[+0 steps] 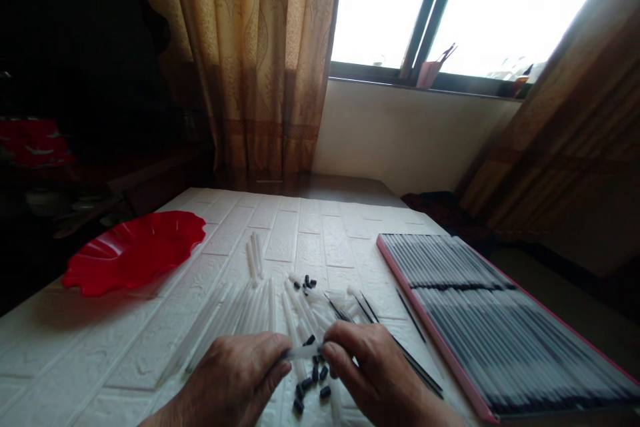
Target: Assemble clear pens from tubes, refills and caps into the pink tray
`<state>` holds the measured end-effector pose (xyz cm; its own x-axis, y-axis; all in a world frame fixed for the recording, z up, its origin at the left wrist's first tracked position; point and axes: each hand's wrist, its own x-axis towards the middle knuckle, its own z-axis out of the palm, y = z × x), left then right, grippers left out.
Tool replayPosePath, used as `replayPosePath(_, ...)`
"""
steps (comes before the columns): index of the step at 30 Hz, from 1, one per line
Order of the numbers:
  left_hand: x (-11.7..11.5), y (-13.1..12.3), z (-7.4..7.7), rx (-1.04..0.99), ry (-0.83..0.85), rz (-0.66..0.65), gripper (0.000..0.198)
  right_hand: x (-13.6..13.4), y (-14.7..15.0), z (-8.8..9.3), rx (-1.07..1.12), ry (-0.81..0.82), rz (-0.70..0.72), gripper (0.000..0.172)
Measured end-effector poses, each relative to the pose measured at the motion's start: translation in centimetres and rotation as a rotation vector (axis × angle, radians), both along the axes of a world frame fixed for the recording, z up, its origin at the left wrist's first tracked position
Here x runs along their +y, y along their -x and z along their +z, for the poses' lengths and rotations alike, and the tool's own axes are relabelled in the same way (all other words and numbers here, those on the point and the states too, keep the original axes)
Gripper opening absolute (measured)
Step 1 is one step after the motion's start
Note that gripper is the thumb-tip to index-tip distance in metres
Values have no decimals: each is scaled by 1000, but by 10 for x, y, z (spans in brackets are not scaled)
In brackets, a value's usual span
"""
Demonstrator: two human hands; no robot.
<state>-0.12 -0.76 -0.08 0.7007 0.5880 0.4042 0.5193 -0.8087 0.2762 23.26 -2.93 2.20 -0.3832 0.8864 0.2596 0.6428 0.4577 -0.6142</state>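
Both my hands meet low in the middle of the view over a white brick-patterned table point(310, 227). My left hand point(240, 373) and my right hand point(370, 367) pinch the two ends of one clear plastic pen tube point(303, 351), held level between them. Under and behind the hands lies a loose pile of clear tubes point(255, 310). Several small black caps point(313, 383) are scattered beneath the held tube, with a few more caps point(307, 282) farther back. Thin dark refills point(410, 313) lie to the right of the pile.
A red wavy-edged plastic dish point(135, 250) sits at the left of the table. A pink-edged flat box point(495, 327) packed with rows of pens fills the right side. Curtains point(260, 60) and a bright window point(450, 7) stand behind the table.
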Motion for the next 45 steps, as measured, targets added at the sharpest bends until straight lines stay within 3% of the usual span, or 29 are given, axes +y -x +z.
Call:
replayPosePath(4, 0, 2, 5, 10, 12, 19, 26, -4, -3, 7, 53, 5, 14, 5)
replayPosePath(12, 2, -1, 4, -3, -21, 13, 26, -1, -3, 2, 25, 9, 34, 15)
replayPosePath(22, 3, 1, 5, 17, 52, -23, 15, -1, 0, 14, -20, 120, 30, 32)
replayPosePath(28, 3, 1, 6, 18, 80, -22, 12, -1, -1, 13, -8, 146, 17, 17)
replayPosePath(35, 9, 10, 7, -155, 15, 55, 18, 3, -17, 12, -89, 101, -41, 23)
replayPosePath(38, 14, 12, 14, -321, 151, 132, 13, 7, -26, 15, -101, 112, -72, 25)
replayPosePath(40, 17, 11, 17, -471, 326, 194, 8, 7, -27, 17, -107, 123, -55, 22)
replayPosePath(45, 23, 12, 9, -779, 830, 200, 33, 0, -12, 17, -138, 171, 42, 15)
